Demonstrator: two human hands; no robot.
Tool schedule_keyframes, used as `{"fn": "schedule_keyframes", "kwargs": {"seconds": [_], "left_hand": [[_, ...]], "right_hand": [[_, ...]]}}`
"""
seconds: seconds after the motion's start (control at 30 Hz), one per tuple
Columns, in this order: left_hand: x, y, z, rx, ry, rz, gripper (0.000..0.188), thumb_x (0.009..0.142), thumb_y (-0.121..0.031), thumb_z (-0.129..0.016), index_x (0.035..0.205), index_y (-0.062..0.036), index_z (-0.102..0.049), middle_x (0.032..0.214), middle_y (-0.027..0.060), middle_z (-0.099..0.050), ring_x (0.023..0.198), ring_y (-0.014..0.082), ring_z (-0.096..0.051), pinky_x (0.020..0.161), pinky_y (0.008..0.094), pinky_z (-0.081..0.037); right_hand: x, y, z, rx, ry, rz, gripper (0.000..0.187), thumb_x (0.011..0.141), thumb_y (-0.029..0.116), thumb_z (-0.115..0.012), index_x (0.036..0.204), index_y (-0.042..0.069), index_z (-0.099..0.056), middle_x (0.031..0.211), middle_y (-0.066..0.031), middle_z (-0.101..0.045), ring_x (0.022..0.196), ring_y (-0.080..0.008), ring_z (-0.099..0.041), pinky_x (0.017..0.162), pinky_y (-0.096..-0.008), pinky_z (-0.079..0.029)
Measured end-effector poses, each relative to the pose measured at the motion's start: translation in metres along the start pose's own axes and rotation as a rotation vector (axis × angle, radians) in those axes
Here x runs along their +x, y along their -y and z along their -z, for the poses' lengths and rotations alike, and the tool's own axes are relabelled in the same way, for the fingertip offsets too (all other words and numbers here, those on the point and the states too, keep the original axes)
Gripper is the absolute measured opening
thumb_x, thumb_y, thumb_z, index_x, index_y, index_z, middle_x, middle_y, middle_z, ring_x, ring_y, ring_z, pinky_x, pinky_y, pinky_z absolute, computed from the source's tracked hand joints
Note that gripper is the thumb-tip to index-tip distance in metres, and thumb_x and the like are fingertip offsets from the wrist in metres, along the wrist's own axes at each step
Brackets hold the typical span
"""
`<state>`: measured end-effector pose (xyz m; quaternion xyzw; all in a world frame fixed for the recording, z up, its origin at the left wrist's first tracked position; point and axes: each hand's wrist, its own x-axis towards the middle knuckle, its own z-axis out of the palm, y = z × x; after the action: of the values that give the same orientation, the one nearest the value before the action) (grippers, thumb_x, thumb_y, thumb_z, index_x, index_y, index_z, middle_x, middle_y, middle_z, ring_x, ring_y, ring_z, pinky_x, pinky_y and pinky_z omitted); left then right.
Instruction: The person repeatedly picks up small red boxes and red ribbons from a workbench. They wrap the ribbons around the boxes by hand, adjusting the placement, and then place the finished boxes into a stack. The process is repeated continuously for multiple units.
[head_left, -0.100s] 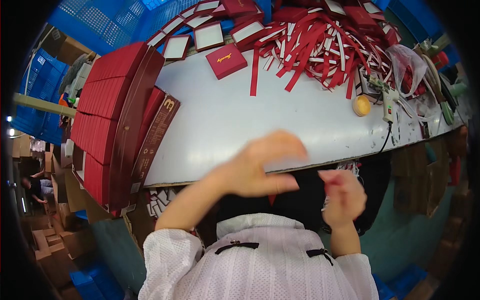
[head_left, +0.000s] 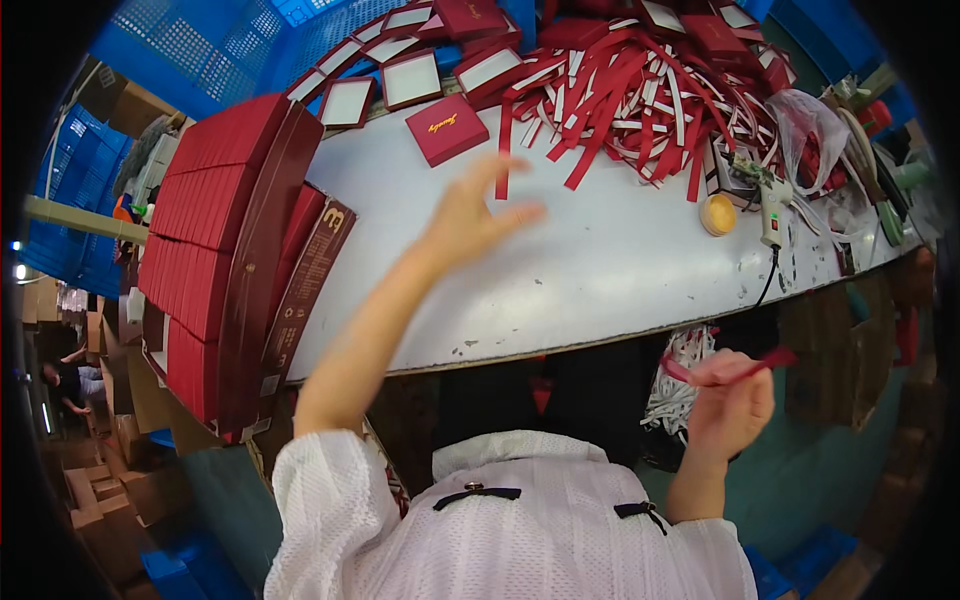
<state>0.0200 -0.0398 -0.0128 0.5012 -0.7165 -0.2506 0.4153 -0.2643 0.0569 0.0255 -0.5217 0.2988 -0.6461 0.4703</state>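
Note:
My left hand (head_left: 465, 222) reaches over the white table with its fingers apart and nothing in them. Just beyond it lies a closed red gift box (head_left: 446, 130) with gold lettering on the lid. A single red ribbon strip (head_left: 502, 150) hangs down from the heap of red ribbon strips (head_left: 630, 120), close to my left fingertips. In front of the table edge, at the right, my right hand (head_left: 735, 412) pinches a short red ribbon (head_left: 774, 359), whose ends stick out on both sides of the fingers.
A carton (head_left: 240, 290) packed with red boxes stands at the left. Open box halves (head_left: 411, 79) with white insides line the back. At the right are a yellow round tub (head_left: 718, 214), a glue gun (head_left: 770, 215) with a cord and a plastic bag (head_left: 805, 130). White strips (head_left: 682, 385) hang below the table edge.
My left hand has moved forward and left, from the table edge toward the red box. My right hand has shifted right, and the red ribbon in it shows more clearly.

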Motion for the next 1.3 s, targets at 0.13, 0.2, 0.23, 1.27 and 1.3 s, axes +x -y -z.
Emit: {"fn": "schedule_keyframes", "kwargs": {"seconds": [0.13,0.2,0.23,1.27,1.3], "left_hand": [[0.044,0.087,0.034,0.815,-0.140,0.134,0.073,0.058,-0.032,-0.068,0.115,-0.0017,-0.036,0.113,0.0167,-0.042,0.108,0.0288,-0.037,0.092,0.0373,-0.025],[0.050,0.091,0.041,1.014,-0.075,0.422,0.082,0.056,-0.034,-0.069,0.119,0.0002,-0.029,0.115,0.0198,-0.039,0.111,0.0308,-0.033,0.093,0.0388,-0.023],[0.054,0.088,0.043,0.972,-0.028,0.466,0.082,0.057,-0.033,-0.068,0.119,0.0013,-0.028,0.114,0.0196,-0.040,0.110,0.0301,-0.035,0.093,0.0382,-0.024],[-0.090,-0.126,-0.053,-1.283,-0.267,0.296,0.027,0.089,-0.017,-0.027,0.110,-0.0017,-0.035,0.103,0.0104,-0.047,0.094,0.0202,-0.050,0.080,0.0355,-0.043],[-0.090,-0.129,-0.053,-1.270,-0.256,0.303,0.027,0.089,-0.017,-0.026,0.110,-0.0014,-0.034,0.103,0.0107,-0.047,0.094,0.0205,-0.050,0.081,0.0354,-0.043]], "right_hand": [[-0.004,0.016,-0.002,0.166,0.140,-0.026,0.021,0.085,0.014,-0.039,0.076,-0.005,-0.044,0.064,-0.0174,-0.052,0.044,-0.0167,-0.049,0.042,-0.0239,-0.042],[-0.011,0.016,0.001,0.071,0.181,-0.108,0.019,0.084,0.009,-0.037,0.075,-0.005,-0.045,0.062,-0.0181,-0.052,0.042,-0.0156,-0.049,0.041,-0.0234,-0.042],[-0.014,0.016,0.002,0.023,0.199,-0.152,0.018,0.083,0.007,-0.037,0.074,-0.006,-0.046,0.061,-0.0185,-0.053,0.041,-0.0150,-0.049,0.040,-0.0232,-0.041],[0.008,0.007,-0.052,-0.284,0.431,-0.183,0.013,0.073,0.001,-0.051,0.061,-0.001,-0.048,0.057,-0.0080,-0.048,0.049,-0.0170,-0.045,0.045,-0.0260,-0.034],[0.009,0.006,-0.051,-0.276,0.435,-0.180,0.013,0.073,0.001,-0.051,0.061,-0.001,-0.048,0.056,-0.0076,-0.047,0.048,-0.0171,-0.044,0.044,-0.0262,-0.033]]}}
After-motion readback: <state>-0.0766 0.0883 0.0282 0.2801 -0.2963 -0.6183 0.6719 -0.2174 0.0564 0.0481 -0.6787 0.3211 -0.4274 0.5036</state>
